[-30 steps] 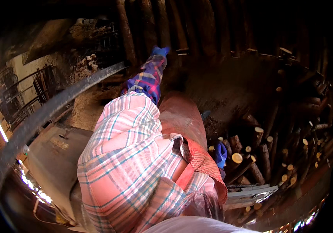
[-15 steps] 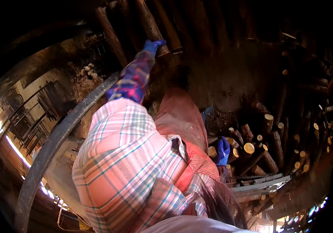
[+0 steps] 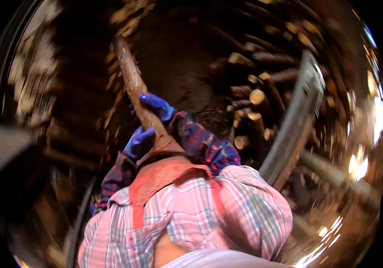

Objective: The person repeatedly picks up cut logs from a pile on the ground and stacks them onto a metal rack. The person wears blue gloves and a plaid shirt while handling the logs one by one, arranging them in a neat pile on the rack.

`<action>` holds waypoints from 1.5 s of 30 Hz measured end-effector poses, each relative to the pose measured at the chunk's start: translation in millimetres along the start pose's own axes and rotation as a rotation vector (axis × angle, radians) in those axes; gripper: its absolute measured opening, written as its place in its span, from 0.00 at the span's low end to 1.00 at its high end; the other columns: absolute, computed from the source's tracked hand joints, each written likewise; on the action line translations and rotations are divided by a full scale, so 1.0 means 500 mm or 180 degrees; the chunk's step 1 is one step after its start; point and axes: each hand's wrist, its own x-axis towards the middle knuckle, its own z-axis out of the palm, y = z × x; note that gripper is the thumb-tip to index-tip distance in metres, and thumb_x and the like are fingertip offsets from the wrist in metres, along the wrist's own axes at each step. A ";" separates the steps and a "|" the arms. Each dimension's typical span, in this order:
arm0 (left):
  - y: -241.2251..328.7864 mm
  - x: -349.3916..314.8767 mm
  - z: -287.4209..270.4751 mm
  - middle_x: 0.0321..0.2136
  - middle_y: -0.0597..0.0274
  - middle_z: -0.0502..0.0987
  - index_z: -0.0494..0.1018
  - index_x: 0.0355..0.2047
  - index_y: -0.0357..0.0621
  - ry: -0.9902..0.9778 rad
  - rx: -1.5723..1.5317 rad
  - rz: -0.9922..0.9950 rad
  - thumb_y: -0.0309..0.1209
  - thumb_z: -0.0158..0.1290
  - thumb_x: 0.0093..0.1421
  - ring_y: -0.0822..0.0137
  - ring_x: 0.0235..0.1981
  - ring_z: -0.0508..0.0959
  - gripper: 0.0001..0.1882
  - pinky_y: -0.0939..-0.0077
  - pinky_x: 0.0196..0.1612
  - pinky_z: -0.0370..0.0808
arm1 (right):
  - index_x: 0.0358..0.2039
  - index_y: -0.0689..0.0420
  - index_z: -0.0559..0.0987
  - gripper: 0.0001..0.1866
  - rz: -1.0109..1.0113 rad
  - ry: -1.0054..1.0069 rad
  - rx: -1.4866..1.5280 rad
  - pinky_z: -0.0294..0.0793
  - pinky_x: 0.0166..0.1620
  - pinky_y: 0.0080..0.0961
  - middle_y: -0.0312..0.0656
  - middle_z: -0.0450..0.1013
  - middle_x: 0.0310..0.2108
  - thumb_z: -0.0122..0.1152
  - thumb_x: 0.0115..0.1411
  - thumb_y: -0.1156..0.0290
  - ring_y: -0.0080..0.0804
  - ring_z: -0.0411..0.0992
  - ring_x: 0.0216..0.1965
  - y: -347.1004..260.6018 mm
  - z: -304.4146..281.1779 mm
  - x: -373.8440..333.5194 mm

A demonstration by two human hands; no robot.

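Note:
A long, bark-covered log point(image 3: 131, 76) slants up and leftward from in front of my waist. My right hand point(image 3: 158, 107), in a blue glove, is closed around its middle. Lower down, close to my body, my left hand point(image 3: 138, 142) is closed on the log's left side, in a matching blue glove. The near end of the log rests against or just above my reddish apron point(image 3: 164, 174); I cannot tell which.
Cut logs with pale ends point(image 3: 257, 96) are heaped at the right. A curved grey metal beam point(image 3: 291, 120) rises beside them. Stacked wood on the left is smeared by motion. A dark, blurred piece with a grey face point(image 3: 4, 149) stands at the far left.
My body and view have turned. My left hand was stretched out to an upright log, and my right hung by the cut logs; now both hold a log before me.

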 end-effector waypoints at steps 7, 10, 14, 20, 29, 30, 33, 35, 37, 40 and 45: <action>-0.086 0.386 0.279 0.31 0.60 0.76 0.65 0.51 0.35 -0.0766 0.2415 -0.0464 0.37 0.56 0.58 0.70 0.29 0.76 0.25 0.74 0.34 0.75 | 0.48 0.55 0.69 0.26 -0.2309 0.1613 -0.0305 0.75 0.37 0.26 0.40 0.71 0.35 0.67 0.53 0.61 0.29 0.72 0.34 -0.312 -0.372 -0.395; -0.138 0.479 0.377 0.35 0.62 0.76 0.66 0.50 0.37 -0.0377 0.2402 -0.0217 0.40 0.57 0.57 0.72 0.32 0.76 0.26 0.76 0.34 0.74 | 0.49 0.57 0.69 0.30 -0.3582 0.2302 -0.0820 0.75 0.38 0.25 0.39 0.72 0.38 0.72 0.48 0.66 0.27 0.71 0.35 -0.467 -0.473 -0.641; -0.206 0.507 0.433 0.36 0.63 0.75 0.66 0.51 0.38 -0.0570 0.2395 -0.0115 0.40 0.56 0.57 0.72 0.33 0.75 0.26 0.76 0.34 0.74 | 0.56 0.60 0.65 0.42 -0.4466 0.4131 -0.2199 0.74 0.45 0.30 0.44 0.71 0.44 0.65 0.49 0.44 0.32 0.71 0.42 -0.674 -0.518 -0.941; -0.273 0.482 0.429 0.36 0.61 0.75 0.65 0.51 0.41 -0.0131 0.2672 -0.0814 0.41 0.56 0.57 0.69 0.34 0.76 0.26 0.73 0.36 0.76 | 0.57 0.52 0.67 0.40 -0.2296 0.6966 -0.4555 0.69 0.51 0.41 0.56 0.69 0.49 0.61 0.48 0.41 0.52 0.70 0.49 -0.776 -0.635 -1.204; -0.262 0.463 0.378 0.32 0.64 0.73 0.67 0.49 0.43 -0.0181 0.2266 -0.0901 0.41 0.57 0.56 0.74 0.29 0.73 0.24 0.80 0.29 0.72 | 0.58 0.51 0.66 0.36 -0.0542 0.6416 -0.4829 0.67 0.54 0.39 0.51 0.68 0.52 0.59 0.52 0.48 0.49 0.67 0.53 -0.658 -0.793 -1.182; -0.246 0.457 0.349 0.32 0.65 0.73 0.67 0.49 0.43 -0.0190 0.2039 -0.0889 0.41 0.57 0.56 0.74 0.29 0.73 0.24 0.80 0.29 0.71 | 0.57 0.52 0.66 0.34 -0.0777 0.6314 -0.5064 0.67 0.53 0.38 0.51 0.68 0.51 0.59 0.52 0.50 0.48 0.67 0.52 -0.662 -0.785 -1.177; -0.247 0.443 0.254 0.31 0.68 0.73 0.69 0.47 0.44 0.0521 0.2583 -0.0294 0.47 0.58 0.54 0.76 0.26 0.71 0.26 0.81 0.26 0.70 | 0.55 0.56 0.67 0.31 -0.1558 0.6199 -0.5619 0.68 0.51 0.37 0.49 0.69 0.49 0.59 0.53 0.55 0.44 0.67 0.48 -0.677 -0.758 -1.107; -0.241 0.431 0.167 0.25 0.66 0.73 0.75 0.34 0.44 0.0989 0.2585 0.0025 0.47 0.58 0.52 0.73 0.23 0.70 0.19 0.77 0.24 0.69 | 0.53 0.58 0.67 0.28 -0.2325 0.6118 -0.5440 0.69 0.50 0.35 0.48 0.69 0.47 0.59 0.54 0.59 0.42 0.67 0.46 -0.673 -0.738 -1.013; -0.229 0.415 0.056 0.23 0.63 0.73 0.75 0.30 0.43 0.1457 0.2088 -0.0233 0.49 0.59 0.51 0.70 0.22 0.71 0.20 0.76 0.24 0.69 | 0.52 0.60 0.68 0.26 -0.2732 0.5402 -0.4791 0.69 0.48 0.34 0.48 0.69 0.46 0.59 0.55 0.63 0.39 0.68 0.44 -0.638 -0.715 -0.870; -0.202 0.369 -0.149 0.23 0.60 0.73 0.76 0.29 0.43 0.2271 0.1403 -0.0619 0.49 0.59 0.51 0.67 0.22 0.72 0.20 0.72 0.24 0.70 | 0.49 0.64 0.69 0.22 -0.2242 0.3520 -0.2940 0.70 0.46 0.32 0.46 0.70 0.44 0.59 0.56 0.68 0.35 0.68 0.41 -0.505 -0.658 -0.593; -0.134 0.259 -0.483 0.29 0.50 0.76 0.77 0.36 0.40 0.3417 0.2143 -0.0448 0.46 0.58 0.52 0.59 0.25 0.75 0.21 0.62 0.29 0.73 | 0.50 0.62 0.71 0.23 -0.1310 0.2037 -0.3960 0.68 0.50 0.27 0.41 0.70 0.46 0.64 0.55 0.70 0.30 0.68 0.45 -0.182 -0.482 -0.217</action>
